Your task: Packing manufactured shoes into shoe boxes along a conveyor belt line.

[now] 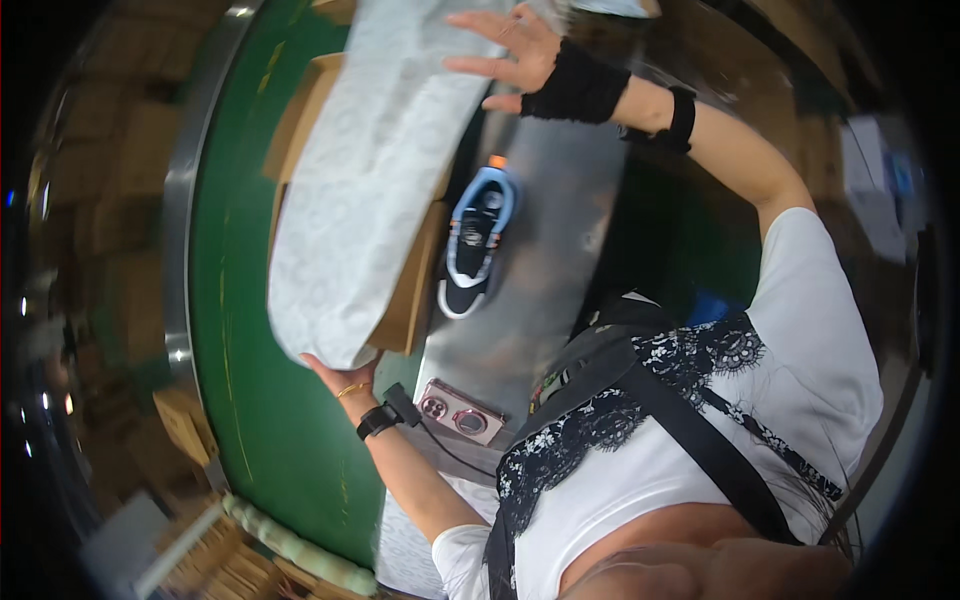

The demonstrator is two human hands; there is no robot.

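Observation:
A long sheet of pale patterned wrapping paper (355,200) stretches over an open brown cardboard box (410,295) and hides most of it. At the sheet's near end, my left hand (345,378) grips the edge, its thumb showing and its other fingers hidden by the paper. My right hand (520,55), in a black fingerless glove, is at the far end with fingers spread over the sheet's right edge. To the right of the box lies a single black, white and light-blue sneaker (475,245) with an orange tab.
The sneaker rests on a metal worktop (555,220), beside a green belt (235,300) with a metal rail (183,200). A pink phone (462,412) lies close to my left wrist, near a black cable. More patterned paper (405,550) lies at the near end.

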